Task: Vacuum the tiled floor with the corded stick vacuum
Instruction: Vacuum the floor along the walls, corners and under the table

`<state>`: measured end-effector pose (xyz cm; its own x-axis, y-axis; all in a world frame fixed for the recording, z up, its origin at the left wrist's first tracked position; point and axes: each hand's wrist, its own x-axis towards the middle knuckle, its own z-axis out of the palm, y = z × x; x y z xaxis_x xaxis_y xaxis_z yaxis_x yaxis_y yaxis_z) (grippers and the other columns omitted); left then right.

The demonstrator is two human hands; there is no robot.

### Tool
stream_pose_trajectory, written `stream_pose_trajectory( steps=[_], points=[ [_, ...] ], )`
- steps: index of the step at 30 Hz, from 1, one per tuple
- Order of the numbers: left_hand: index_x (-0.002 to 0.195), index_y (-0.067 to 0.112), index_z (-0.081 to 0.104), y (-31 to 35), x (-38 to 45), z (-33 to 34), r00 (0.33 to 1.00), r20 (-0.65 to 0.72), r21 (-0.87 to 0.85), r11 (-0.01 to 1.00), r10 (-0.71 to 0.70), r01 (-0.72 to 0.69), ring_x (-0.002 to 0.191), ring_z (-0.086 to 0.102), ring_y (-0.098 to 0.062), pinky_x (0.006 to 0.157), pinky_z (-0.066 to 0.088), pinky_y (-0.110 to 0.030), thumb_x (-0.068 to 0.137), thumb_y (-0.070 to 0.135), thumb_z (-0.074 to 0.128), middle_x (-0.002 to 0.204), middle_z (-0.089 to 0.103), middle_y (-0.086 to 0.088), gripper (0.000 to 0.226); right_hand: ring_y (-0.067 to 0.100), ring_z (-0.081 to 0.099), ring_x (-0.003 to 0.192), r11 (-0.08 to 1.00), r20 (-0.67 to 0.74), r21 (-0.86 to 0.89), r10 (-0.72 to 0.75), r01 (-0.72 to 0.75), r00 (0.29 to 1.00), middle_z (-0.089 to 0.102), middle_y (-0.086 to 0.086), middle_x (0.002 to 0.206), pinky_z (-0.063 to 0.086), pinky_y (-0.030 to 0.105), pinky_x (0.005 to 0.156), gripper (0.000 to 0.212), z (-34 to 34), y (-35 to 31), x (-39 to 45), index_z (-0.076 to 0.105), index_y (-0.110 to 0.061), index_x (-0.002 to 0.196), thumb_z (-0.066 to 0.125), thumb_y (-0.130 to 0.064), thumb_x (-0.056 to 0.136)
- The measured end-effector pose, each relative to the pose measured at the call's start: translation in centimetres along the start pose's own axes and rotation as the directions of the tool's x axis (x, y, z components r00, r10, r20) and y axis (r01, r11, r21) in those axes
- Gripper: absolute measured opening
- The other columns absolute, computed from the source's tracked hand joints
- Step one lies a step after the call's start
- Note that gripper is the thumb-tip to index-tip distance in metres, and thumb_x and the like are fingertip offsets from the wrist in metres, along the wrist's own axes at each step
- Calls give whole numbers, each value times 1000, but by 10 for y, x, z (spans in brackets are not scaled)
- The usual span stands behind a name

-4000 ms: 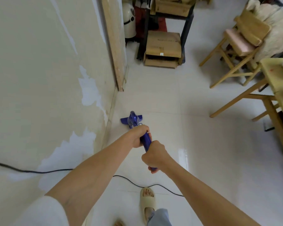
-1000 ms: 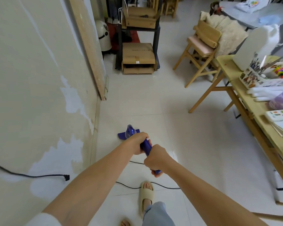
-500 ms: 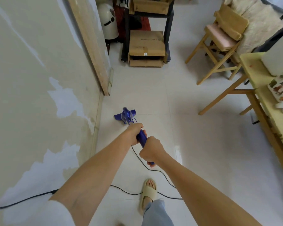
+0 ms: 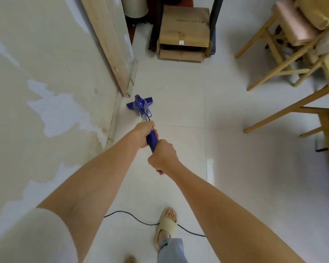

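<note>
Fingers of both hands curl around the blue handle of the stick vacuum — left hand ahead, right hand behind — its head on the tiled floor beside the wall. Steady, overlapping strokes along the skirting would serve best. A leaning plank stands just ahead; cardboard boxes, chair and trailing cord crowd the route.
</note>
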<state>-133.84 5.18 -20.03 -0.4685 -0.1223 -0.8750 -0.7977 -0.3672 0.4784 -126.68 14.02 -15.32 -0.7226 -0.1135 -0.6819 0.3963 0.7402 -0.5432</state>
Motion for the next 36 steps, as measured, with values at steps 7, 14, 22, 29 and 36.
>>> stream_pose_trajectory(
  steps=[7, 14, 22, 29, 36],
  points=[
    [77, 10, 41, 7, -10, 3, 999, 44, 25, 999, -32, 31, 38, 45, -13, 50, 44, -27, 90, 2, 46, 41, 45, -2, 16, 25, 59, 59, 1000, 34, 13, 6, -6, 999, 49, 5, 78, 57, 37, 58, 24, -13, 0, -4, 41, -8, 99, 51, 1, 80],
    [74, 9, 41, 21, 15, 7, 1000, 3, 76, 997, -21, 21, 38, 46, -13, 46, 45, -23, 90, 4, 47, 43, 46, -3, 18, 25, 62, 65, 1000, 54, -8, 6, -5, 999, 48, 5, 83, 60, 39, 64, 37, -15, -7, 26, 44, -5, 117, 53, 0, 82],
    [65, 6, 48, -5, -40, 43, 993, 113, 122, 992, -25, 12, 52, 50, -19, 57, 48, -26, 85, -1, 44, 45, 51, -7, 22, 16, 54, 47, 997, 35, -68, 39, -36, 999, 49, 4, 75, 48, 25, 41, 35, -60, 16, -35, 45, -5, 116, 52, 1, 82],
    [59, 6, 50, -31, -102, 48, 986, 159, 254, 967, -54, 12, 50, 51, -15, 43, 46, -20, 81, -3, 45, 52, 54, -7, 25, 13, 50, 45, 998, 65, -1, 69, -69, 995, 48, 4, 74, 36, 15, 29, 22, -73, 19, -114, 37, -9, 101, 47, 1, 85],
    [57, 10, 48, -58, -132, 38, 957, 262, 370, 929, -125, 20, 63, 53, -20, 61, 45, -27, 59, -6, 51, 66, 51, -7, 16, 13, 56, 48, 982, 73, 134, 128, -137, 989, 56, 10, 88, 44, 19, 36, 20, -49, 20, -170, 37, -8, 103, 44, -2, 86]
  ],
)
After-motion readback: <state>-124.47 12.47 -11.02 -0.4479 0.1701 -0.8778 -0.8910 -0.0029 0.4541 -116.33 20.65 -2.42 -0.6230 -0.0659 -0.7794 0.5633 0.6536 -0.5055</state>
